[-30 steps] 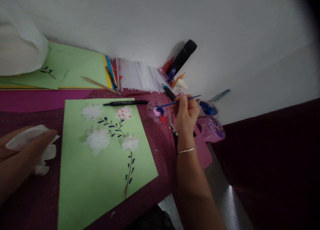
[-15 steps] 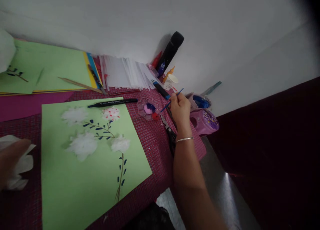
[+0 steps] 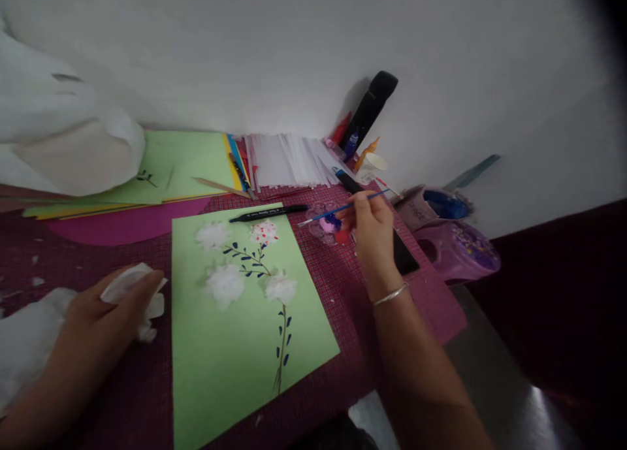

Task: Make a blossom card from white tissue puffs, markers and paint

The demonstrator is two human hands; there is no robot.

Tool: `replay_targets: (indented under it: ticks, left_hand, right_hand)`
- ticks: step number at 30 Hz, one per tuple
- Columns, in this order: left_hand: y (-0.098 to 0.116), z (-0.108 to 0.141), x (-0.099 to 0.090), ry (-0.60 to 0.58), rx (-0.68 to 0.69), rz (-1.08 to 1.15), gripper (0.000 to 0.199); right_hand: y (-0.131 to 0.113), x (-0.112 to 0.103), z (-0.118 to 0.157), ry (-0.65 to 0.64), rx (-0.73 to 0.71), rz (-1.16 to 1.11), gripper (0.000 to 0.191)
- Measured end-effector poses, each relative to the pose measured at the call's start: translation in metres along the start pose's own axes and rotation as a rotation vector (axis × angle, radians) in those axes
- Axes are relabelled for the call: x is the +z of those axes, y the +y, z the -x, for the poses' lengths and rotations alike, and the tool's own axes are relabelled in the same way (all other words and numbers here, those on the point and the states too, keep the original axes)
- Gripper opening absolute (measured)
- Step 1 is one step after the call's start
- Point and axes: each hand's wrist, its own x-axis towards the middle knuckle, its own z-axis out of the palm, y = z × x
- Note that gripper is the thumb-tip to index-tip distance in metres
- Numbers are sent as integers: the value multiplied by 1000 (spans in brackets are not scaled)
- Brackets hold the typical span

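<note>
My right hand [image 3: 375,238] pinches a blue paintbrush [image 3: 337,209], its pale tip pointing left at the rim of a small clear palette [image 3: 321,231] with pink, blue and red paint. My left hand [image 3: 105,319] is closed around a crumpled white tissue [image 3: 130,283], left of the green sheet [image 3: 215,371]. On that sheet are several white fluffy blossoms, the upper right one [image 3: 264,232] dotted red, and painted stems with dark blue leaves. A black marker [image 3: 267,213] lies across the sheet's top edge.
Behind are stacked coloured papers [image 3: 191,156], white strips [image 3: 289,159] and a pencil [image 3: 220,187]. Paint bottles [image 3: 351,143] and a black cylinder [image 3: 369,107] stand by the wall. Pink containers [image 3: 460,251] are at right, a white bag [image 3: 73,136] at upper left.
The view has shifted left, bringing more of my left hand and the white bag into sight. The brush has turned flatter, its tip now pointing left over the palette's edge.
</note>
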Motion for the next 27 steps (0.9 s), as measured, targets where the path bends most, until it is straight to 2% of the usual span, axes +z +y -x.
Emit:
replay_targets:
  ticks: [3,6,12,19,24,27]
  left_hand:
    - [8,3,-2,-30,23,11,30]
    - [13,6,-4,-41,15,-5,31]
    - [14,6,-4,-82,13,-6,34]
    - [10,5,-5,-93,5,2,35]
    - [12,5,-4,-105,7,20,37]
    - [15,6,-3,-98,-5,12,35]
  right_hand:
    - [4,20,10,-105,60,-58,26]
    - [9,29,14,-151,66,-88,27]
    - [14,31,13,-175,40,-41,26]
    - [11,31,14,-126,29,-70,27]
    - [14,33,16,-187,37,-49,27]
    - [9,30,17,-153,20,-32,26]
